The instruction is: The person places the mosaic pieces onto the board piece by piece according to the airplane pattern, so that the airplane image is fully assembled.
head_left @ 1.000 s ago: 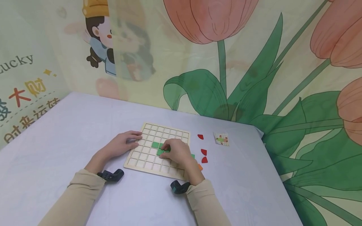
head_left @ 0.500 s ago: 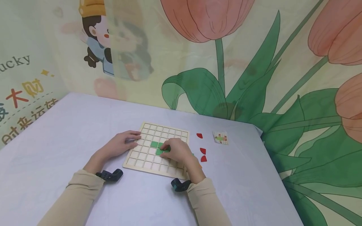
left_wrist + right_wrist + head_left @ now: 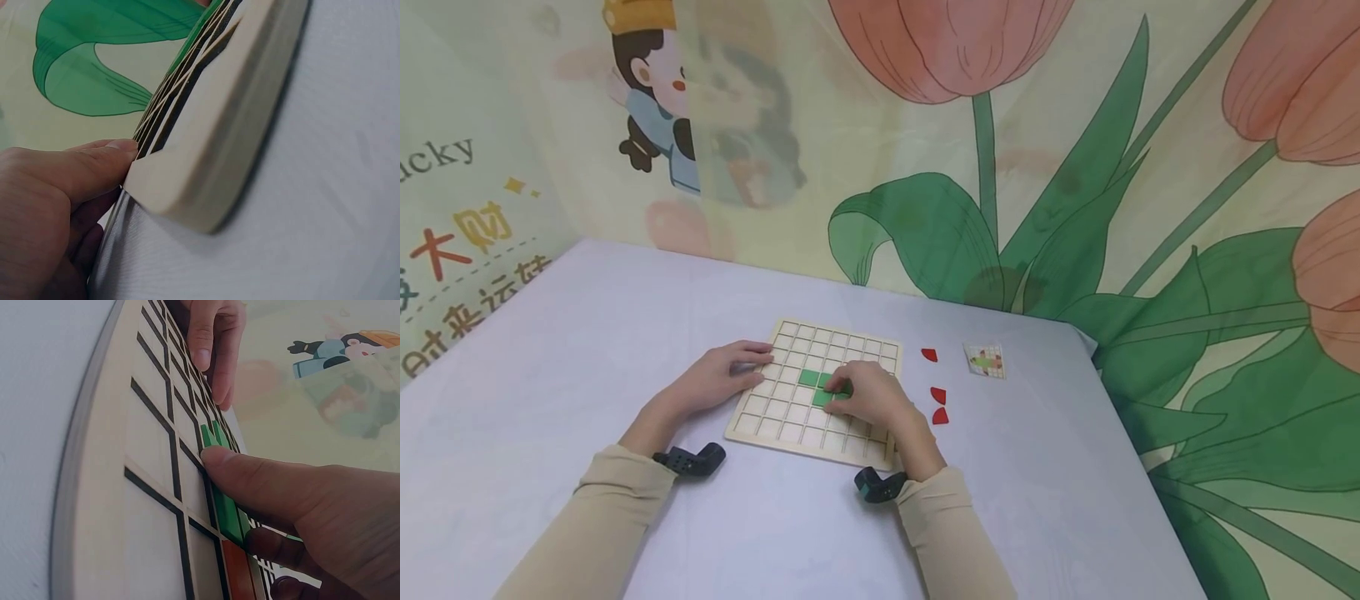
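Note:
A wooden grid board (image 3: 778,408) lies on the table. My left hand (image 3: 718,382) rests at its left edge, fingers nearly straight; in the left wrist view the thumb (image 3: 103,165) touches the board's rim. My right hand (image 3: 872,393) is over the middle of the grid, thumb and index finger curled round a green tile (image 3: 842,388), partly covered by the fingers. Other green tiles (image 3: 809,377) sit in cells just to the left. In the right wrist view the thumb presses at green pieces (image 3: 228,515), and an orange tile (image 3: 239,569) shows beside them.
Red quarter-round pieces (image 3: 929,355) lie right of the board, two of them close together (image 3: 939,405). Farther right is a small pattern card (image 3: 985,361). A printed cloth (image 3: 917,233) hangs behind the table. Dark wrist cameras (image 3: 880,485) sit on both wrists.
The head view has shifted slightly. Both hands keep nearly the same places on the board; the orange and green pieces by the right wrist are now hidden in the head view.

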A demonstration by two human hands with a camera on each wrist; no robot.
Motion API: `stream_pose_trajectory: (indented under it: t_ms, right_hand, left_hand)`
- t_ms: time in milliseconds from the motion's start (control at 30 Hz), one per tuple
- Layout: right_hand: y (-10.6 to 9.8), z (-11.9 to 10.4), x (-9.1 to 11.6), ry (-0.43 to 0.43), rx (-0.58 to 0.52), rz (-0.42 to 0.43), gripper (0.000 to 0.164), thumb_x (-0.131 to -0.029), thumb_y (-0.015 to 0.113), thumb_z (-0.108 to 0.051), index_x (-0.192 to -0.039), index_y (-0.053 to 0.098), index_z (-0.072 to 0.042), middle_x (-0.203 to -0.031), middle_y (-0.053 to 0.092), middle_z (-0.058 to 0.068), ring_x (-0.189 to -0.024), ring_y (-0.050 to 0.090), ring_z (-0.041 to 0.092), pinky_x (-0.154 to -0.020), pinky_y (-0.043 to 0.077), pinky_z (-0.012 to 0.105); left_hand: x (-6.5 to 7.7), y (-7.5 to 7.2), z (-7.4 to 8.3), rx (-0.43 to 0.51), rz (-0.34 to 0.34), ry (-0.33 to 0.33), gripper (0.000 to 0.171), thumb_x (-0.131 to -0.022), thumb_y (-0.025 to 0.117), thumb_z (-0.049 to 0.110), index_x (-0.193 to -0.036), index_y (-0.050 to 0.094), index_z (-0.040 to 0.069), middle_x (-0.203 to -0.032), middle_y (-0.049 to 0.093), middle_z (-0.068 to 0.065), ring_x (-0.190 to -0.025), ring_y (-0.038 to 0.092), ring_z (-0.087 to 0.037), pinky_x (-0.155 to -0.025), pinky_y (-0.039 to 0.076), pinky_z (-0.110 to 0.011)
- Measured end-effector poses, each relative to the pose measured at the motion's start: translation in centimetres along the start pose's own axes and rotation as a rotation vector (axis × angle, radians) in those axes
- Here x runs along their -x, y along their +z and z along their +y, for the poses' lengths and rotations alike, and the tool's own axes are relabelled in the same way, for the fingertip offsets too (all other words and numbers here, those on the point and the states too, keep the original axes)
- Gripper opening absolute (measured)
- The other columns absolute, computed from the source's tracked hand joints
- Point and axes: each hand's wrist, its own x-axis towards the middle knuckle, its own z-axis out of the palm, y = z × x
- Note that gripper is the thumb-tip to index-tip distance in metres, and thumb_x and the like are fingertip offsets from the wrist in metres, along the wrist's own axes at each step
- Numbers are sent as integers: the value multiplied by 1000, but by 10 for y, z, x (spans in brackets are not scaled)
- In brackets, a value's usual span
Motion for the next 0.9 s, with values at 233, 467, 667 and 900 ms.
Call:
stream_pose_trajectory:
  t_ms: [233, 467, 667, 900]
  right_hand:
    - [0, -1, -1, -15, 32, 3, 24, -76, 80, -31, -98, 73, -25, -88, 67, -13, -83, 59, 3, -75, 50, 21]
    - [-3, -1, -1, -23, 66, -3, 26, -76, 79, -34, -99, 72, -24, -87, 65, -13, -83, 58, 3, -74, 50, 20]
    - [-20, 12, 2, 43, -1, 6, 31, -78, 78, -36, -105, 71, -22, -92, 65, -8, -86, 58, 9, -70, 50, 24]
    - [-44, 46, 17, 206, -82, 12, 34, -78, 78, -37, -106, 69, -20, -95, 63, -2, -87, 55, 17, -65, 50, 26]
  left_hand:
    - [1, -2, 1, -4, -1, -6, 40, -94, 59, 21, -131, 57, 5, -147, 44, -9, -141, 28, -37, -115, 22, -56]
    - [2, -2, 0, -9, 4, 11, 41, -94, 59, 22, -131, 56, 4, -146, 45, -11, -140, 28, -39, -114, 23, -57]
    - [0, -3, 2, -1, -2, -12, 41, -94, 58, 21, -132, 55, 5, -147, 44, -9, -141, 27, -38, -115, 22, -56]
    - [-1, -1, 3, -11, -10, -22, 41, -94, 58, 21, -132, 55, 5, -148, 43, -9, -142, 27, -38, -115, 22, -57]
